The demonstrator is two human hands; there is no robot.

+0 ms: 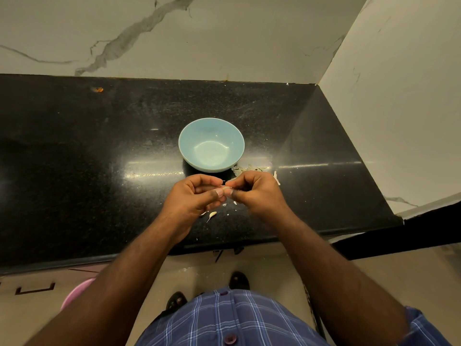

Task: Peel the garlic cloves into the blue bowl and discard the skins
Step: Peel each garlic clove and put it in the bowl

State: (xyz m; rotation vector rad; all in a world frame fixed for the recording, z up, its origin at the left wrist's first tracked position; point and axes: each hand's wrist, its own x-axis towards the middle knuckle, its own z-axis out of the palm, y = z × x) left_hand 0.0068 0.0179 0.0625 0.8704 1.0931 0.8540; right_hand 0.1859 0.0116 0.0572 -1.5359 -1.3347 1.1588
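Note:
A light blue bowl (211, 145) stands on the black counter (99, 151); I see nothing inside it. Just in front of the bowl my left hand (197, 193) and my right hand (254, 191) meet above the counter. Both pinch a small pale garlic clove (226, 188) between thumb and fingertips. Most of the clove is hidden by the fingers. Another garlic clove (212, 215) lies on the counter under my left hand. A heap of papery skins (245, 169) lies to the right of the bowl, partly behind my right hand.
Small white skin flakes (234, 203) dot the counter below my hands. White marble walls (224, 38) close the counter at the back and right. An orange speck (97, 89) lies at the back left. A pink tub (74, 294) stands on the floor at lower left.

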